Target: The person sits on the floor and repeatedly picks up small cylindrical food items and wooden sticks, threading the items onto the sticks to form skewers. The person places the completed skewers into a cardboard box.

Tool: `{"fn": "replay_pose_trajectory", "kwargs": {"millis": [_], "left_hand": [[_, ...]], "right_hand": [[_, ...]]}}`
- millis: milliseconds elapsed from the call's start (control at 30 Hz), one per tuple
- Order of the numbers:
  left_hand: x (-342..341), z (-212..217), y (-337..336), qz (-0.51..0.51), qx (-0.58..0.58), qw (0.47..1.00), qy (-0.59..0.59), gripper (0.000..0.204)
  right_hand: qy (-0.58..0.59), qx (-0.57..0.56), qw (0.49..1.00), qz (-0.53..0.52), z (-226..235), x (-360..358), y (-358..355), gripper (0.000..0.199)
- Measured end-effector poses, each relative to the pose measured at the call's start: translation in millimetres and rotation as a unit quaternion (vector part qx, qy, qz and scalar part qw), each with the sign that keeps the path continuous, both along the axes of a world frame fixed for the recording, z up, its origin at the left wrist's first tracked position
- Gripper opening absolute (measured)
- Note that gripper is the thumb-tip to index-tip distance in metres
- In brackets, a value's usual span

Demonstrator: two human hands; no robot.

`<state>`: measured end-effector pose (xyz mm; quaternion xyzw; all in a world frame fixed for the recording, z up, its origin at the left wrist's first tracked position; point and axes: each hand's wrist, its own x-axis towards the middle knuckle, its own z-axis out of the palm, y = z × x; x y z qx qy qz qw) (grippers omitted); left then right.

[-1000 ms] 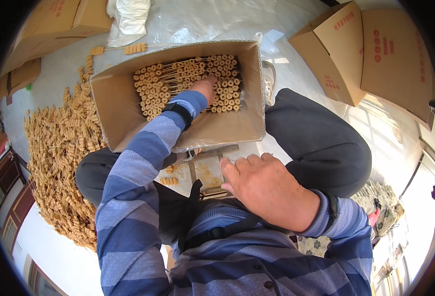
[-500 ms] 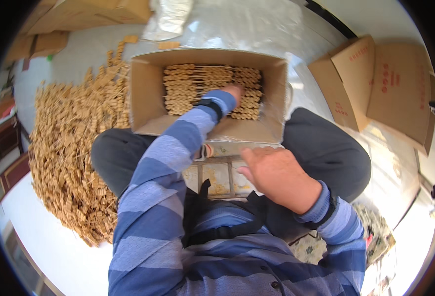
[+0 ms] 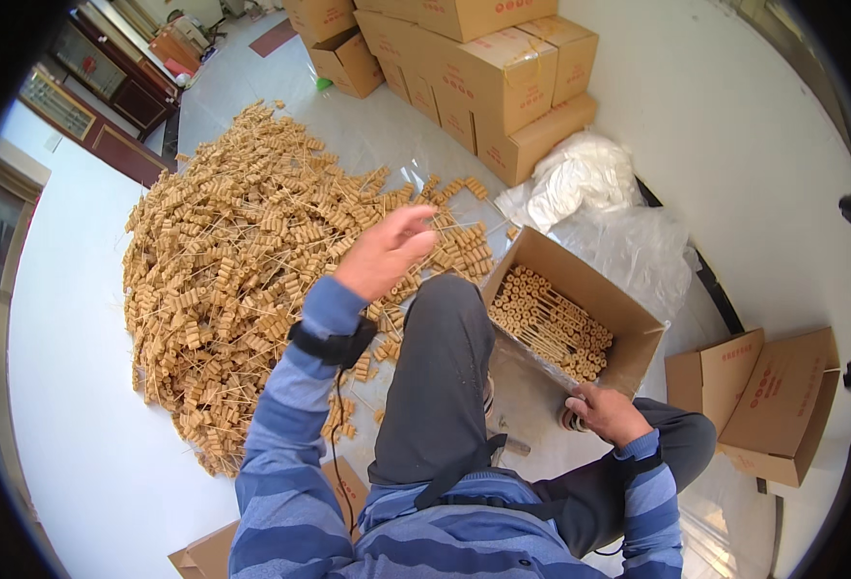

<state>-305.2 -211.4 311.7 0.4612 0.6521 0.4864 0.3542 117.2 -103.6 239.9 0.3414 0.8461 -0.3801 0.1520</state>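
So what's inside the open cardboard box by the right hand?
The open cardboard box holds tan skewered sticks packed in neat rows. Whatever lies beneath the top layer is covered. The right hand rests near its corner.

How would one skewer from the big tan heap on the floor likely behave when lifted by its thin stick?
Probably light: the left hand reaches over a heap of small tan rolls on thin sticks. The stick looks slender, so it may bend or snap. Neighbours lie crossed, so it might snag and drag others.
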Motion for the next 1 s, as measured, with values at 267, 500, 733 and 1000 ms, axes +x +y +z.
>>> {"fn": "replay_pose_trajectory", "kwargs": {"millis": [267,500,733,1000], "left_hand": [[-32.2,-211.7,-334.6,0.386,-0.3,0.847,-0.21,0.04],[51.1,-338.1,-418.8,0.389,-0.345,0.759,-0.393,0.025],[6.9,-346.2,-356.4,0.399,-0.305,0.781,-0.372,0.042],[-35.1,-343.0,-254.1,0.372,-0.278,0.873,0.149,0.055]], "right_hand": [[-0.004,-0.011,1.0,0.012,-7.1,-17.1,-35.8,0.036],[-0.009,-0.04,0.999,0.025,-6.8,-37.2,-52.2,0.033],[-0.086,-0.056,0.994,-0.034,-6.5,-37.2,-61.8,0.032],[-0.074,-0.081,0.993,-0.053,-10.2,-44.1,-52.8,0.031]]}}
